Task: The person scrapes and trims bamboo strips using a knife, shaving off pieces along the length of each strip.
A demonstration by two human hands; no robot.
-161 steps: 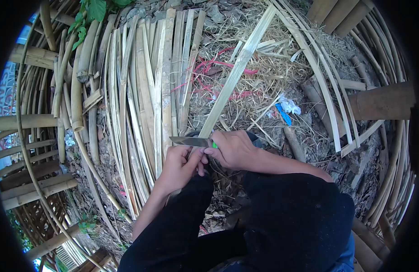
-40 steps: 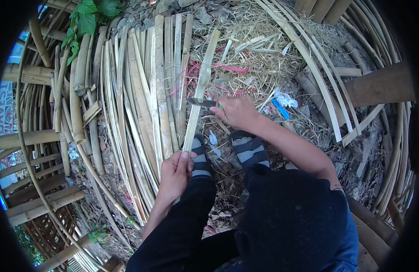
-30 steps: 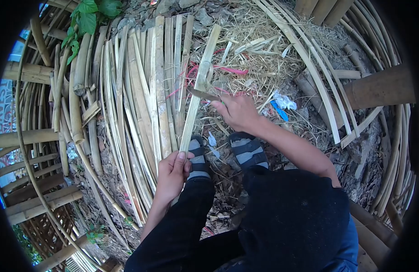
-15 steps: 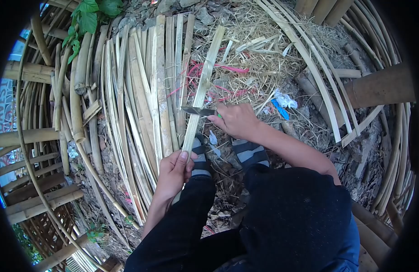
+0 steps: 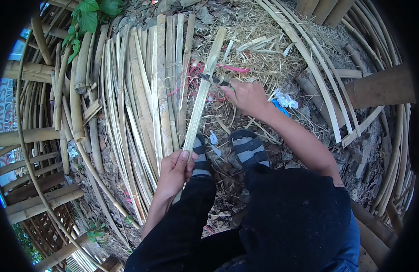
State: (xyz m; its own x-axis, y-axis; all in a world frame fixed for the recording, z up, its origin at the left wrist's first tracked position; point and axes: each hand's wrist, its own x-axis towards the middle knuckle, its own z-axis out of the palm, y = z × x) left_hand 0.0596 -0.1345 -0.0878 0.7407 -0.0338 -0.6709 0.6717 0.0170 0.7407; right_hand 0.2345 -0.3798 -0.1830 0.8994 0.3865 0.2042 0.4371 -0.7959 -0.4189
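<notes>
My left hand [image 5: 175, 168] is closed around the lower part of a pale bamboo strip [image 5: 200, 103], with the thumb on its upper face. The strip slants up and away from my left knee. My right hand [image 5: 248, 97] grips a knife [image 5: 214, 80]; only a bit of green handle shows by the fingers. Its dark blade lies across the strip's upper part, and a thin curled shaving sits at the blade. The strip's lower end is partly hidden by my left hand and leg.
Many split bamboo strips [image 5: 141, 81] lie side by side on the left. Shavings [image 5: 264, 59] and pink twine [image 5: 234, 69] cover the ground ahead. Long curved strips [image 5: 311, 63] and a thick bamboo pole [image 5: 379, 86] are at right. My sandalled feet [image 5: 249, 148] stand below the knife.
My right hand has pushed the knife up along the strip, away from my left hand. A shaving has curled up at the blade. My left hand has stayed in place.
</notes>
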